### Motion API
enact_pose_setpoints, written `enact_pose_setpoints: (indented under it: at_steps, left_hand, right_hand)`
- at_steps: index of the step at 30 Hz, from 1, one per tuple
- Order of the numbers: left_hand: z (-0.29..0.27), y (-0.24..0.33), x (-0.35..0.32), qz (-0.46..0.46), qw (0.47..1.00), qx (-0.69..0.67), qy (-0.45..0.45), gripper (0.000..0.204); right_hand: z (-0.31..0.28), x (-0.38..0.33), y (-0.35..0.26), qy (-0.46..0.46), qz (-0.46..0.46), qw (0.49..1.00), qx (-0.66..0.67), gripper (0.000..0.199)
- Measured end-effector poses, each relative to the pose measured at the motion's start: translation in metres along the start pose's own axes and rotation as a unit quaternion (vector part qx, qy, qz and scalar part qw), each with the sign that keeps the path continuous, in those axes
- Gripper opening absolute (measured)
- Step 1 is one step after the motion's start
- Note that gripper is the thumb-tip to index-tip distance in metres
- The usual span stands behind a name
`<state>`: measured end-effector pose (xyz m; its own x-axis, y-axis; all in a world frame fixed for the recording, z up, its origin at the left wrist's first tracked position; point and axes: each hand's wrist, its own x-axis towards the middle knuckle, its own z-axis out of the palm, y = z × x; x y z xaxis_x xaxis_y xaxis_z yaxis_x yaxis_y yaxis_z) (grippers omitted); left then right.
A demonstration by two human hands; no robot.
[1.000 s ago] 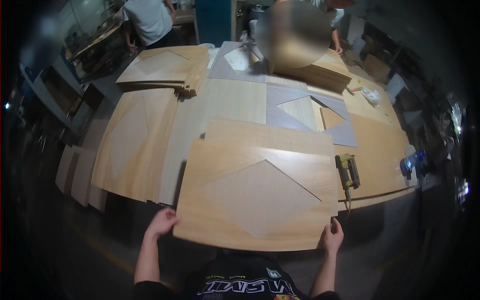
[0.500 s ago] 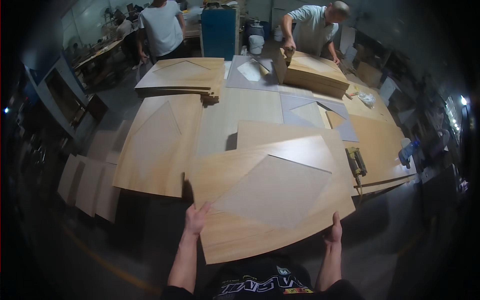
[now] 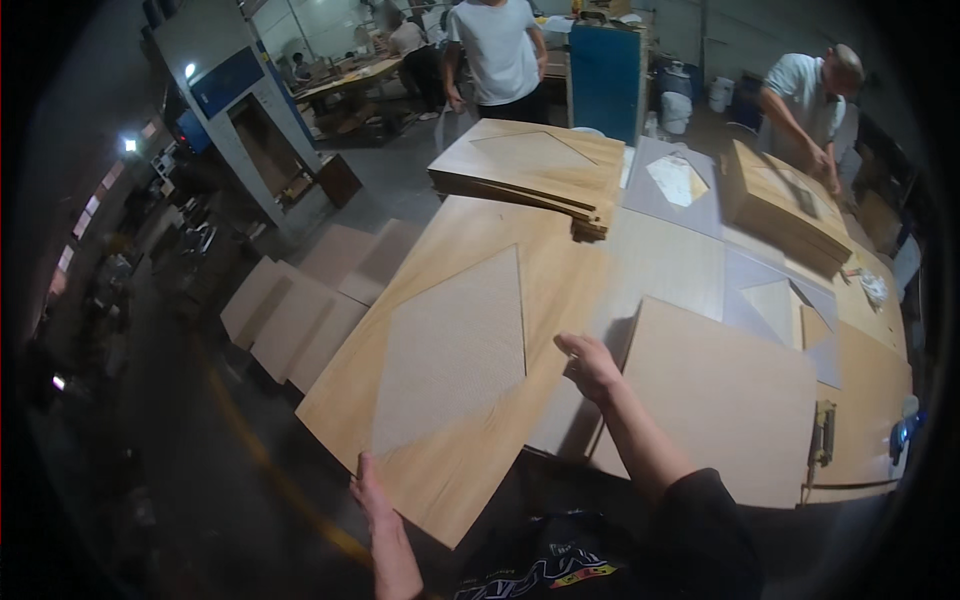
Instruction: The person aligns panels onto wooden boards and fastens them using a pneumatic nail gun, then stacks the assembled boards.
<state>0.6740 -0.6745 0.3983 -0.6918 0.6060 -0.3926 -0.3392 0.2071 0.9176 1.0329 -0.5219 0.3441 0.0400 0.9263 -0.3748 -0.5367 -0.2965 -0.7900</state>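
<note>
A pale wood panel (image 3: 560, 270) with an inset grey-beige diamond (image 3: 455, 345) lies slanted across the left side of the work table. At its near end, my left hand (image 3: 372, 495) grips the edge with the thumb up top; its other fingers are mostly hidden. My right hand (image 3: 592, 368) is by the panel's right long edge, thumb and fingers apart, slightly blurred. Whether it still touches the edge is hard to see. To the right of that hand rests a plain beige board (image 3: 715, 400). Whatever lies under the diamond panel is covered.
Behind stands a stack of similar panels (image 3: 530, 150). A co-worker (image 3: 805, 110) bends over another stack (image 3: 785, 215) at far right; a second person (image 3: 495, 55) stands beyond the table. A nail gun (image 3: 822, 432) lies at right. Boards (image 3: 300, 320) lean low at left.
The diamond panel has moved from in front of me to the table's left side, uncovering the plain board. My right hand has left its near corner. The view has swung left.
</note>
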Motion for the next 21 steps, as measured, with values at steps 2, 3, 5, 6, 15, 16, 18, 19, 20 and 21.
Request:
enact_pose_setpoints:
  at_steps: [2, 3, 5, 6, 15, 16, 18, 19, 20, 21]
  left_hand:
    - [0.013, -0.011, 0.027, 0.018, 1.000, -0.009, 0.003, 0.087]
    - [0.034, -0.010, 0.029, 0.013, 0.999, -0.005, 0.035, 0.085]
    - [0.049, -0.020, 0.053, 0.026, 0.999, -0.031, -0.019, 0.079]
    - [0.057, -0.020, 0.056, 0.023, 0.999, -0.027, -0.016, 0.079]
    - [0.101, -0.011, 0.097, -0.063, 0.978, 0.045, -0.196, 0.051]
    - [0.094, -0.009, 0.106, -0.057, 0.972, 0.089, -0.208, 0.046]
    - [0.083, 0.004, 0.122, -0.052, 0.962, 0.134, -0.231, 0.043]
    - [0.088, 0.016, 0.127, -0.067, 0.914, 0.292, -0.274, 0.044]
    - [0.079, 0.026, 0.130, -0.079, 0.847, 0.438, -0.291, 0.050]
    - [0.071, 0.033, 0.127, -0.023, 0.849, 0.456, -0.266, 0.059]
  right_hand:
    - [0.018, 0.050, 0.008, -0.003, 0.042, 0.999, -0.002, 0.026]
    - [0.021, 0.074, 0.015, -0.002, 0.053, 0.999, -0.007, 0.031]
    - [0.030, 0.099, 0.017, -0.006, 0.067, 0.998, -0.011, 0.036]
    - [0.031, 0.100, 0.018, -0.015, 0.034, 0.999, -0.008, 0.046]
    - [0.052, 0.087, 0.022, -0.018, -0.115, 0.978, -0.172, 0.098]
    - [0.059, 0.079, 0.003, -0.010, -0.116, 0.978, -0.172, 0.098]
    - [0.066, 0.063, -0.030, -0.017, 0.039, 0.958, -0.283, 0.096]
    - [0.029, 0.093, 0.008, 0.032, -0.115, 0.930, -0.347, 0.083]
    - [0.026, 0.078, 0.017, 0.036, -0.115, 0.930, -0.347, 0.083]
    - [0.028, 0.060, 0.020, 0.071, -0.202, 0.890, -0.402, 0.077]
